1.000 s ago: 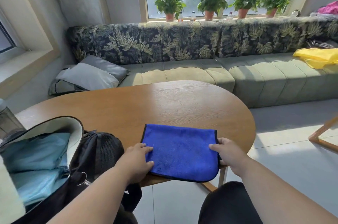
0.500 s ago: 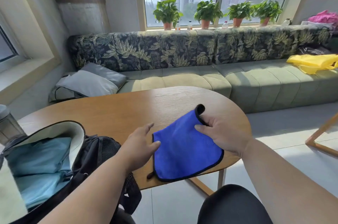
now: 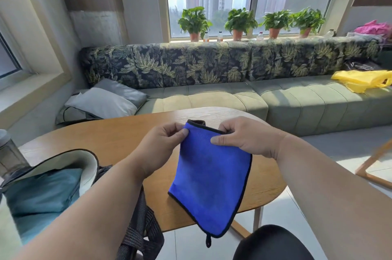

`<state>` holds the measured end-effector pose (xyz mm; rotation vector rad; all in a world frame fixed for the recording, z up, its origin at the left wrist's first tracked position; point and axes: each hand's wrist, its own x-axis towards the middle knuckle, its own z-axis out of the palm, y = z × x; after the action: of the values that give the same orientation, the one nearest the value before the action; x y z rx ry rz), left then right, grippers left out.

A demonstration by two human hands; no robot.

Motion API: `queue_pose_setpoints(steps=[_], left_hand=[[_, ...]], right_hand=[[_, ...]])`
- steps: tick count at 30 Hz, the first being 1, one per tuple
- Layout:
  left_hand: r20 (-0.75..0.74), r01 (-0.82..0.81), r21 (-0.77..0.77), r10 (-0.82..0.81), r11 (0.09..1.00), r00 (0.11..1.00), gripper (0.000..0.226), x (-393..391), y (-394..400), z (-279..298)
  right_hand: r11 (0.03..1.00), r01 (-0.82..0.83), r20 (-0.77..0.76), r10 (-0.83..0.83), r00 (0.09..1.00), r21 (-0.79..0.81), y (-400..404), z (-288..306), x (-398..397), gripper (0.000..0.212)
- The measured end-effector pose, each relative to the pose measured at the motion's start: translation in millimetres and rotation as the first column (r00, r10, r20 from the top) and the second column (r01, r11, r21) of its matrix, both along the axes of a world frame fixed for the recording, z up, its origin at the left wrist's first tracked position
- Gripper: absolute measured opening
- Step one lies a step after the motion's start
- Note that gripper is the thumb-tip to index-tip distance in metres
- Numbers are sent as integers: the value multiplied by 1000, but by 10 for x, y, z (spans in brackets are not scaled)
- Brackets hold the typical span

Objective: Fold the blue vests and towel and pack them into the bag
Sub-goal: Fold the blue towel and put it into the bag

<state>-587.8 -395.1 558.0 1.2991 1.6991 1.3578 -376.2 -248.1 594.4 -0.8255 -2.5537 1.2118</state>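
Note:
A folded bright blue towel (image 3: 212, 179) with black edging hangs in the air over the near edge of the wooden table (image 3: 118, 134). My left hand (image 3: 163, 143) pinches its top left corner. At the top edge beside it, my right hand (image 3: 244, 136) grips the cloth. A small black loop dangles from the towel's lowest corner. At the lower left a black backpack (image 3: 93, 164) lies open, and light blue folded fabric (image 3: 42, 191) rests inside it.
A grey bottle (image 3: 8, 153) stands at the table's far left. Behind the table runs a long green sofa (image 3: 307, 102) with grey cushions (image 3: 101, 102) and a yellow cloth (image 3: 360, 79). A wooden frame (image 3: 375, 166) stands on the floor to the right.
The towel lay flat on the table under both hands. My right hand folded it over and lifted it, and now both hands hold it up by its top edge.

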Motion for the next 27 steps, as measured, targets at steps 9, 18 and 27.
queue_pose_setpoints(steps=[9,18,27], left_hand=[[236,-195,316,122,929,964,14,-225,278,559],[-204,-405,-138,374,904,905,14,-66,-293,-367],[-455,-388,-379,196,840,869,29,491,-948,-1446]], right_hand=[[958,146,-309,-66,949,245,304,567,-263,40],[931,142,-169,-89,982,336,-82,-499,-9,28],[991,53,134,-70,989,122,-467,-1822,311,7]])
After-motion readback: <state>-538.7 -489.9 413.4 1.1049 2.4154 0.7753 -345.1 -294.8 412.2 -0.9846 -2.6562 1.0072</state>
